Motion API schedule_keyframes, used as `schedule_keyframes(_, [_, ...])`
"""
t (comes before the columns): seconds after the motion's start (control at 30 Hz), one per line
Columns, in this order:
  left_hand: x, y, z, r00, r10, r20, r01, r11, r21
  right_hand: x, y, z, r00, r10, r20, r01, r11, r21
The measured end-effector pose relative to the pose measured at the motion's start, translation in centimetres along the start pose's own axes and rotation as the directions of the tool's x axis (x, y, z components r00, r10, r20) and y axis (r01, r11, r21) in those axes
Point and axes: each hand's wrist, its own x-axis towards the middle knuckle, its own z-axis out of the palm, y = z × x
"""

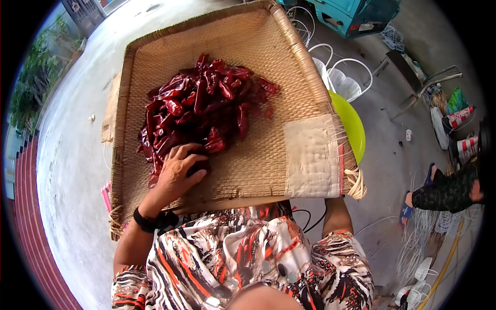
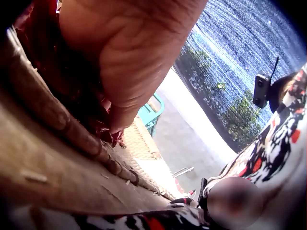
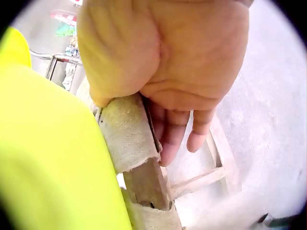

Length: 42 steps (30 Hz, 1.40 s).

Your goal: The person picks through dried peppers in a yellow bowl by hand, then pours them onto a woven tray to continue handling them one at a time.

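A large woven winnowing basket [image 1: 248,173] fills the middle of the head view, tilted in front of the patterned shirt. Glossy dark red dried chili peppers [image 1: 206,93] lie heaped in its left half. My left hand [image 1: 178,173] is at the near edge of the heap, its fingers bent over some peppers and the thumb on their other side. In the right wrist view, my right hand [image 3: 163,52] grips the basket's cloth-covered rim [image 3: 127,129], thumb on one side and fingers on the other. The basket hides that hand in the head view. A pale cloth patch [image 1: 312,155] covers the near right corner.
A yellow-green basin [image 1: 354,129] shows beyond the basket's right edge, with white baskets [image 1: 343,85] behind it. Farther off stand a teal vehicle [image 1: 351,15] and a metal-framed chair [image 1: 408,77]. Another person's leg [image 1: 439,191] is at right, near loose white straps [image 1: 418,243].
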Motion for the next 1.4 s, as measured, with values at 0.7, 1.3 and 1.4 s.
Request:
schedule_keyframes(0.7, [-1.4, 0.3, -0.3, 0.990, 0.099, -0.105, -0.087, 0.990, 0.113, 0.5, 4.9, -6.9, 0.941, -0.330, -0.075, 0.291, 0.677, 0.677])
schedule_keyframes(1.3, [-3.7, 3.4, -2.8, 0.815, 0.520, 0.255, -0.577, 0.770, 0.273, -5.8, -2.9, -13.5, 0.918, -0.396, 0.041, 0.051, 0.219, 0.974])
schedule_keyframes(1.4, [-3.7, 2.8, -3.4, 0.774, 0.539, 0.333, -0.627, 0.726, 0.283, -5.1, -3.2, -15.4, 0.936, -0.351, 0.002, 0.186, 0.502, 0.845])
